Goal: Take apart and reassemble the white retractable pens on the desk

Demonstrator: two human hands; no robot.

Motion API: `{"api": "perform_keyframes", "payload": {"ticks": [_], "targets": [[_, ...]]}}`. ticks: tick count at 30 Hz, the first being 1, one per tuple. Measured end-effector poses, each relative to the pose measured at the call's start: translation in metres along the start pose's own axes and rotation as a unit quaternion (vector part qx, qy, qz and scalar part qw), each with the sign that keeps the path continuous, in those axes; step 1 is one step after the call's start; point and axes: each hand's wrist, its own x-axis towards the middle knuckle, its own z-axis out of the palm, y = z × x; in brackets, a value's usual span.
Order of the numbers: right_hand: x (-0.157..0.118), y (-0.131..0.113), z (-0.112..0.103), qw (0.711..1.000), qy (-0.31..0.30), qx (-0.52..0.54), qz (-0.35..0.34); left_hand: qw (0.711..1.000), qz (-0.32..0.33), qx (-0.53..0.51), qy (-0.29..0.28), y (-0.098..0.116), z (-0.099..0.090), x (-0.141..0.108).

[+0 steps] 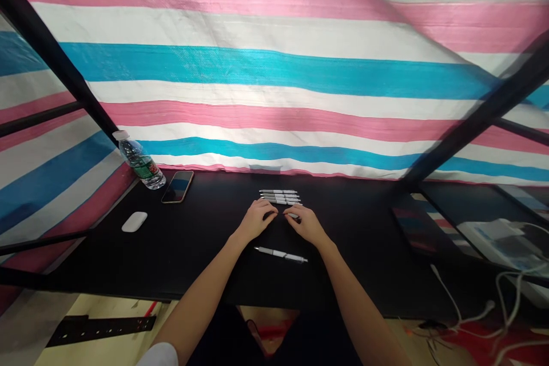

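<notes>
Four white-and-grey pens, or about as many, lie side by side in a neat row of pens (279, 197) on the black table, just beyond my hands. My left hand (257, 219) rests at the row's near left side, its thumb and fingers curled close together; whatever they may hold is hidden. Opposite it, my right hand (305, 223) is closed, and a short white length like part of a pen shows between its thumb and fingers. A small dark gap separates the two hands. Nearer to me, a single white pen (281, 254) lies slightly slanted, touched by neither hand.
At the left stand a leaning water bottle (144, 164), a phone (178, 187) and a white earbud case (134, 221). A dark glossy panel (429, 223) and white cables (454, 297) are at the right. Black frame bars and a striped sheet (274, 80) enclose the table.
</notes>
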Motion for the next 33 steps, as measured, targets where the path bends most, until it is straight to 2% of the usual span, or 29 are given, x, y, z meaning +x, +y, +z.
{"api": "perform_keyframes", "payload": {"ticks": [5, 9, 15, 19, 23, 28, 31, 33], "targets": [[-0.001, -0.001, -0.001, 1.0, -0.02, 0.007, -0.011, 0.999, 0.017, -0.023, -0.016, 0.0, 0.0, 0.0], [-0.002, 0.002, -0.003, 0.999, -0.027, 0.008, -0.019, 1.0, -0.001, -0.011, -0.023, 0.0, -0.002, 0.0], [-0.003, 0.017, -0.01, 0.995, 0.053, -0.053, 0.066, 0.999, -0.052, 0.0, -0.013, -0.003, -0.008, 0.0], [-0.002, 0.023, -0.012, 0.987, 0.096, -0.066, 0.111, 0.998, -0.053, -0.019, -0.039, -0.003, -0.005, 0.0], [-0.002, 0.024, -0.011, 0.986, 0.112, -0.043, 0.118, 0.997, -0.034, -0.028, -0.06, -0.003, -0.001, -0.001], [-0.001, 0.022, -0.006, 0.989, 0.101, -0.032, 0.105, 0.996, -0.03, -0.003, -0.082, 0.0, -0.002, -0.001], [-0.001, 0.022, -0.003, 0.989, 0.102, -0.03, 0.099, 0.997, -0.037, 0.01, -0.062, 0.004, -0.005, -0.001], [0.0, 0.023, -0.003, 0.989, 0.11, -0.024, 0.099, 0.998, -0.05, 0.025, -0.013, 0.003, -0.005, -0.001]]}}
